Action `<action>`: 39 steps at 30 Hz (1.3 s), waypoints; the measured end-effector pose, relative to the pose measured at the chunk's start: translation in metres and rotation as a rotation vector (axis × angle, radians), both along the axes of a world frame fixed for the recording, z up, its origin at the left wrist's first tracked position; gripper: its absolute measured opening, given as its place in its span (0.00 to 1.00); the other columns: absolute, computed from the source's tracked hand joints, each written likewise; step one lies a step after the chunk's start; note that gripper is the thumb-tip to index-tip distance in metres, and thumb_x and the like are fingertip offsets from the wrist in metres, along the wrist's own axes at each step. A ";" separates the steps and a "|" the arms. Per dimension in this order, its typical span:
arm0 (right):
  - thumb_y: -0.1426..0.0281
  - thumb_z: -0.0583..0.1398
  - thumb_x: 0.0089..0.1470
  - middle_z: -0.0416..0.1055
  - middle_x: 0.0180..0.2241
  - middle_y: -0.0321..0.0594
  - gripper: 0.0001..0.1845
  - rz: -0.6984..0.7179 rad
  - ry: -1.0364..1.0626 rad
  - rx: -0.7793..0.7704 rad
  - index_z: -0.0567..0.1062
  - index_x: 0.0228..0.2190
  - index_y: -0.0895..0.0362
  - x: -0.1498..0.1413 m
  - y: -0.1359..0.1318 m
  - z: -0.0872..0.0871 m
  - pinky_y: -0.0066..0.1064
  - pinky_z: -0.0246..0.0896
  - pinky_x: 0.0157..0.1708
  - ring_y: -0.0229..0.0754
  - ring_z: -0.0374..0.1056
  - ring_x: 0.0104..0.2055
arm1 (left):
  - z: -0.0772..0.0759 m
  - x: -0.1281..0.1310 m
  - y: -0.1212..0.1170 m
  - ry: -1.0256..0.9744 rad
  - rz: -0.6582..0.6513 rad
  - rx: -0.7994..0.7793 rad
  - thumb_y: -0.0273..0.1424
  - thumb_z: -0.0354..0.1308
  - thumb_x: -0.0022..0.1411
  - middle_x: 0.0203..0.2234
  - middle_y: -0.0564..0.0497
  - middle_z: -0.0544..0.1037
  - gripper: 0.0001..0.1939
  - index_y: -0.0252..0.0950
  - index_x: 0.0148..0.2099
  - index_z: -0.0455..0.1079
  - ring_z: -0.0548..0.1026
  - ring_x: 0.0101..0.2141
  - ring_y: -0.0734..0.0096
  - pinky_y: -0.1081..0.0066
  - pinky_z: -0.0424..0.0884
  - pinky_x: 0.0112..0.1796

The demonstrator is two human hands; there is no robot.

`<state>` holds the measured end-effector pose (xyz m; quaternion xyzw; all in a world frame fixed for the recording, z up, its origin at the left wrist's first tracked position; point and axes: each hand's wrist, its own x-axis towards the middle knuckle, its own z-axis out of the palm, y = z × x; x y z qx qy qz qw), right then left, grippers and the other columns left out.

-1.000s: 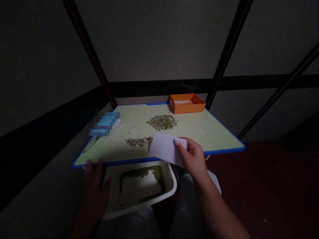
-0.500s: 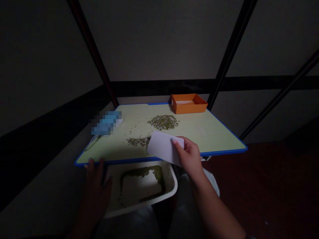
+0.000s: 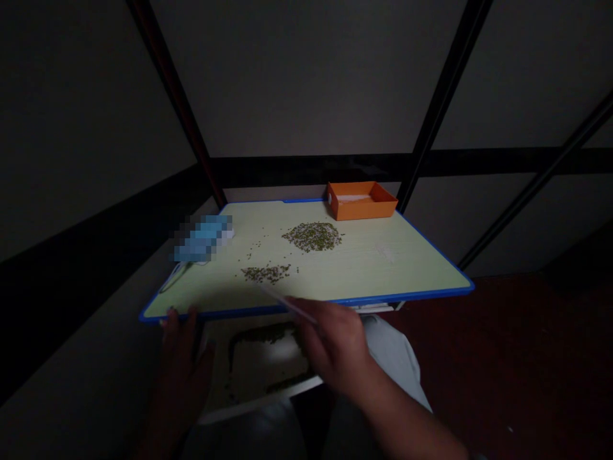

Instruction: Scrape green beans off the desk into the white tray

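Observation:
In my right hand (image 3: 335, 342) is a thin white card (image 3: 287, 303), turned nearly edge-on. Its far end is just in front of a small pile of green, seed-like grains (image 3: 265, 274) on the pale table (image 3: 383, 268). My fingers are closed around the card's near end. At the table's front left edge, my left hand (image 3: 182, 364) has its fingers apart, with the thumb beside a white basin (image 3: 258, 404). The basin sits below the table edge with similar grains along its inner sides, partly covered by my right hand. A larger grain heap (image 3: 313, 236) lies farther back.
An orange open box (image 3: 364, 207) stands at the back right of the table. A blurred-out blue item (image 3: 204, 237) with a strap or cord lies at the left. A blue rim (image 3: 416, 295) edges the table, and dark-framed panels rise behind it.
My right hand has moved left and toward me, and the card has turned from its broad face to nearly edge-on. The left hand stays at the table edge.

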<state>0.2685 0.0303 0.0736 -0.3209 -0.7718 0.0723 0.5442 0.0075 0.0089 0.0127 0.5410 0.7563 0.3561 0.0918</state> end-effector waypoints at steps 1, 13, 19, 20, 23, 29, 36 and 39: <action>0.74 0.53 0.60 0.83 0.38 0.44 0.15 -0.001 -0.106 0.078 0.78 0.44 0.57 -0.007 -0.004 -0.002 0.31 0.74 0.36 0.43 0.79 0.36 | -0.001 -0.001 0.000 0.003 -0.005 0.000 0.44 0.46 0.60 0.72 0.41 0.41 0.35 0.37 0.67 0.52 0.37 0.70 0.57 0.49 0.43 0.68; 0.76 0.56 0.57 0.81 0.42 0.53 0.17 -0.221 -0.411 0.206 0.75 0.48 0.60 -0.027 -0.003 -0.023 0.34 0.76 0.32 0.48 0.79 0.40 | -0.001 -0.004 0.001 0.045 0.004 -0.031 0.44 0.44 0.62 0.72 0.40 0.40 0.35 0.33 0.67 0.52 0.37 0.70 0.53 0.49 0.42 0.67; 0.77 0.55 0.57 0.80 0.44 0.55 0.20 -0.345 -0.390 0.206 0.76 0.50 0.60 -0.013 0.008 -0.031 0.37 0.77 0.34 0.49 0.79 0.39 | -0.005 -0.015 0.003 0.057 -0.014 -0.061 0.46 0.49 0.59 0.73 0.43 0.40 0.37 0.40 0.68 0.51 0.37 0.70 0.54 0.46 0.43 0.67; 0.77 0.55 0.57 0.80 0.44 0.55 0.19 -0.371 -0.385 0.204 0.76 0.49 0.60 -0.010 0.010 -0.031 0.37 0.77 0.35 0.49 0.79 0.39 | -0.007 -0.016 0.004 0.060 -0.015 -0.065 0.46 0.50 0.59 0.73 0.44 0.40 0.37 0.41 0.68 0.50 0.37 0.70 0.53 0.46 0.43 0.67; 0.78 0.56 0.56 0.81 0.43 0.52 0.19 -0.443 -0.379 0.188 0.77 0.48 0.59 -0.001 0.018 -0.029 0.38 0.77 0.39 0.49 0.79 0.41 | -0.009 -0.020 0.007 0.073 -0.013 -0.067 0.47 0.49 0.58 0.73 0.44 0.39 0.38 0.40 0.68 0.50 0.38 0.70 0.52 0.46 0.43 0.67; 0.81 0.57 0.53 0.80 0.44 0.53 0.22 -0.580 -0.400 0.105 0.78 0.48 0.62 0.019 0.030 -0.024 0.41 0.77 0.40 0.53 0.79 0.40 | -0.007 -0.015 0.009 0.063 0.001 -0.055 0.51 0.48 0.57 0.73 0.42 0.38 0.41 0.38 0.68 0.50 0.37 0.70 0.51 0.47 0.46 0.66; 0.81 0.56 0.52 0.80 0.45 0.55 0.24 -0.658 -0.372 0.014 0.78 0.50 0.62 0.042 0.043 -0.025 0.39 0.76 0.42 0.53 0.79 0.42 | 0.000 -0.005 0.006 0.045 0.009 -0.042 0.52 0.46 0.58 0.72 0.40 0.40 0.41 0.36 0.68 0.50 0.37 0.70 0.53 0.48 0.44 0.67; 0.80 0.55 0.55 0.80 0.45 0.55 0.22 -0.733 -0.271 0.004 0.78 0.49 0.61 0.053 0.048 -0.026 0.41 0.75 0.42 0.52 0.79 0.43 | 0.003 -0.002 0.004 0.047 0.014 -0.059 0.52 0.44 0.59 0.72 0.39 0.40 0.41 0.34 0.68 0.51 0.38 0.70 0.53 0.49 0.44 0.67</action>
